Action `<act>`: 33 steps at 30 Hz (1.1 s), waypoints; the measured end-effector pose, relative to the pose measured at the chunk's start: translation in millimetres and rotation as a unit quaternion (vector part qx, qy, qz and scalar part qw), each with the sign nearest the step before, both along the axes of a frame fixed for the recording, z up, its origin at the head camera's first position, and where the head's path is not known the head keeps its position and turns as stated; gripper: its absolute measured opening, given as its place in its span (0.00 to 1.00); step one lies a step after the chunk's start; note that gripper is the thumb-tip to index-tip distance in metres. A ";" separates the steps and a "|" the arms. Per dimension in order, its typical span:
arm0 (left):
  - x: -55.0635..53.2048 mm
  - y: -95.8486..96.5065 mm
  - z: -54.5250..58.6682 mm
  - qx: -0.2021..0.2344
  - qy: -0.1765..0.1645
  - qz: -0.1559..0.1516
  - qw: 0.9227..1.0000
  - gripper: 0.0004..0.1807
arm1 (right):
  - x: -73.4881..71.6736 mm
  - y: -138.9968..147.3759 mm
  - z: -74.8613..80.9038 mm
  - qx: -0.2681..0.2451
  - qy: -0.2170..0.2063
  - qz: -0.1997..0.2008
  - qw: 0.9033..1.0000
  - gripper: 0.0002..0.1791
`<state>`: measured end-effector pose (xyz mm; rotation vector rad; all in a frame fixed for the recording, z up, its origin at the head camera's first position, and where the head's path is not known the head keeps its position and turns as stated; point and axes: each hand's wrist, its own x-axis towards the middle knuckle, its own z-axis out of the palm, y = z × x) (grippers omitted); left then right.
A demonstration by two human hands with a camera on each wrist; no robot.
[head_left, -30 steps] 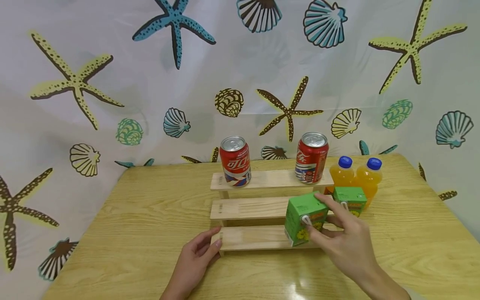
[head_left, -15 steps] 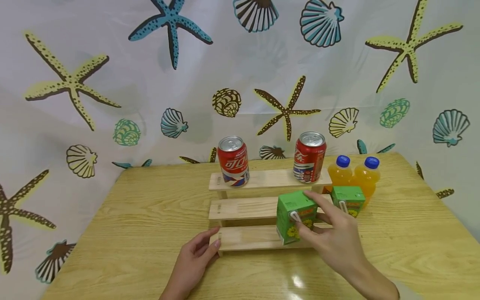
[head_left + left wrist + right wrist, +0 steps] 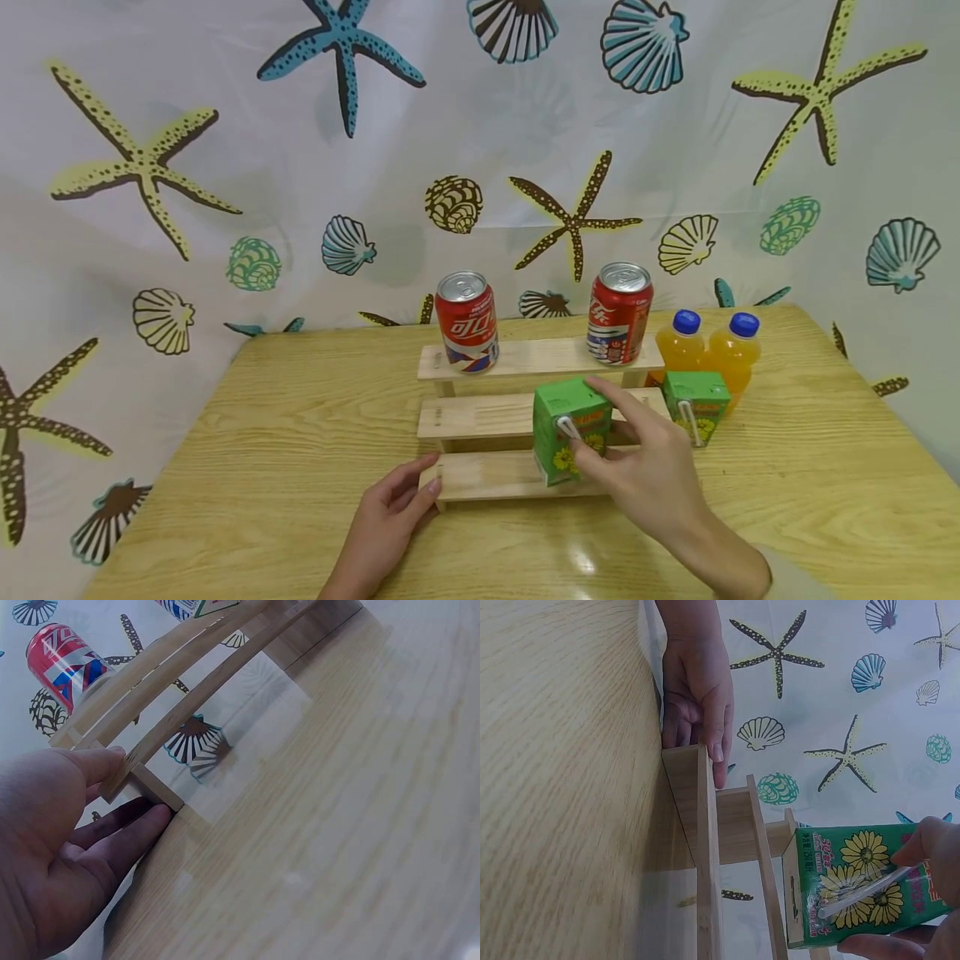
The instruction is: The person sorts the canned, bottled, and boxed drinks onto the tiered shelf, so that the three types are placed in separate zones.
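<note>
while the left hand (image 3: 393, 518) grips the left end of the near step (image 3: 487, 477) of a three-step wooden rack (image 3: 480, 417), we see the right hand (image 3: 652, 471) holding a green drink carton (image 3: 551, 442) just right of the rack's middle. from the left wrist, we make out one digit on top of the board and other fingers (image 3: 161, 819) lower down, beside the rack's leg (image 3: 157, 787). the right hand pinches the carton from its right side, with the thumb on the near face by a white straw (image 3: 567, 427) and a finger along the top edge. the carton looks nearly upright, with yellow flowers printed on it; its base shows against the near step in the head view, but we cannot tell whether it touches the wood. on the far step (image 3: 540, 358) we find two red cans standing well apart, the left can (image 3: 467, 325) near one end and the right can (image 3: 621, 317) near the other. right of the rack, on the table (image 3: 300, 417), we see a second green carton (image 3: 708, 412) and, just beyond it, two orange bottles (image 3: 731, 358) with blue caps (image 3: 744, 325). at the far side hangs a pale cloth (image 3: 300, 167) with starfish and shells.
</note>
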<state>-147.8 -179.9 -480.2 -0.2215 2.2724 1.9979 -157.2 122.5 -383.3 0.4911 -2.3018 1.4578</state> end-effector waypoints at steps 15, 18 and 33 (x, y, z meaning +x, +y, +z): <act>0.9 2.5 1.9 0.006 0.006 -0.007 1.000 0.27 | -10.2 -20.5 9.3 0.003 0.011 0.018 1.000 0.35; 0.9 2.6 1.9 0.004 0.004 -0.008 1.000 0.27 | -12.2 -25.8 11.7 0.003 0.011 0.016 1.000 0.35; 0.4 3.2 2.7 0.002 0.001 -0.001 1.000 0.26 | -22.5 -41.7 16.0 0.023 0.023 0.009 0.999 0.34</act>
